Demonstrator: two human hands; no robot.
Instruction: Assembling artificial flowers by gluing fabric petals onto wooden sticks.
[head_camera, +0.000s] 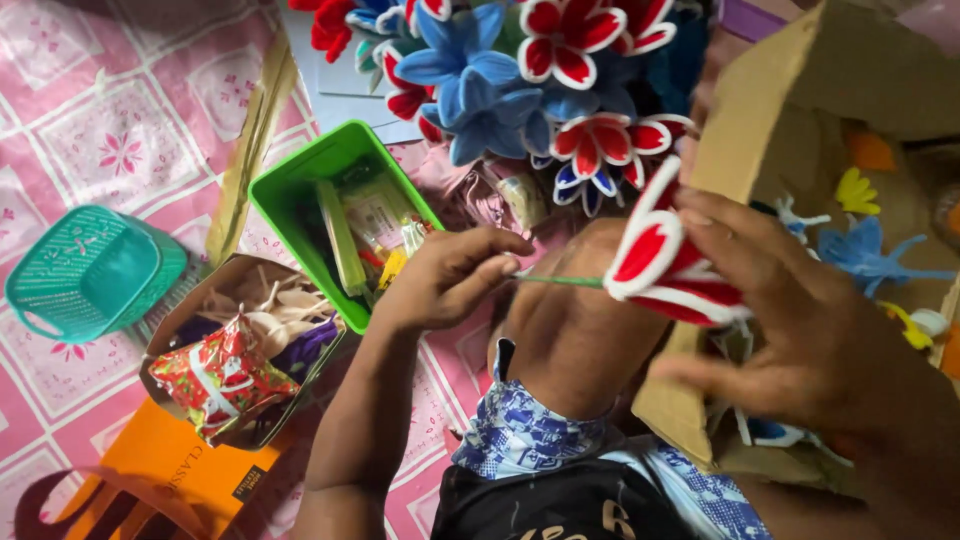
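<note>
Red-and-white flower (660, 265) sits mid-frame, over my knee. My right hand (800, 330) has its grip closed around the petal head; my left hand (450, 280) pinches the thin green stem (560, 281) that sticks out toward 9 o'clock. Both grips are closed on the same piece. Step in hand, as I read it: assembling or dressing the stem under the head. Next move likely needs the left pinch steady and the head kept from twisting.

At 12 o'clock: bunch of finished flowers (520, 80), blue and red-white. At 3 o'clock: cardboard box (740, 130) with loose petal bits. At 9 o'clock: green bin (290, 190) of supplies; past it, teal basket (90, 270). At 8 o'clock: open box (165, 340) with a red wrapped bundle (220, 380). All on a pink patterned cloth (110, 120).
</note>
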